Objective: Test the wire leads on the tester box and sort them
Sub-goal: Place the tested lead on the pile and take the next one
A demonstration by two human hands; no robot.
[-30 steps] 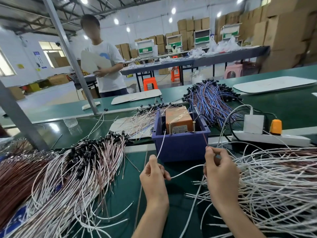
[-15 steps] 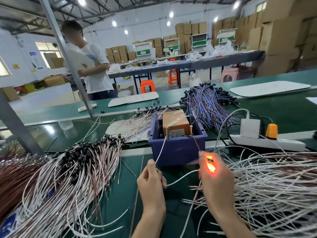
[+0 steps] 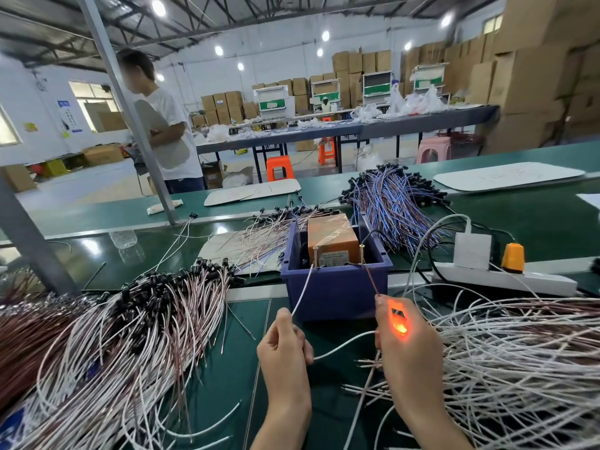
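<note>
1. Nearest, the left hand (image 3: 285, 349) pinches a thin white insulated lead (image 3: 302, 293) between curled fingers. The wire climbs from the grip to the tester and also loops right towards the other hand.
2. The right hand (image 3: 418, 362) has its fingers closed round a small black-bodied lamp (image 3: 400, 323), which glows orange through the grip. It also pinches a thin brown lead (image 3: 371, 279) that rises to the tester.
3. The assembly looks very light and limp, with smooth insulation. Each lead is best held close to its bare tip so it can be steered. The lamp is probably fragile and should be cradled rather than squeezed.
4. On the dark green counter (image 3: 227, 368), a loose heap of white leads (image 3: 519, 352) lies just beside the right hand. A heap of white-and-brown leads with black caps (image 3: 130, 319) lies to the left.
5. Beyond the hands, a blue plastic bin (image 3: 334, 287) holds the orange-brown taped tester box (image 3: 329, 235). Two upright brass screws stand at its near rim. The white lead meets the left screw (image 3: 315, 256) and the brown lead meets the right screw (image 3: 361, 253).
6. Farther off are a white power strip (image 3: 503, 280) and a bundle of blue and purple wires (image 3: 389, 203).
</note>
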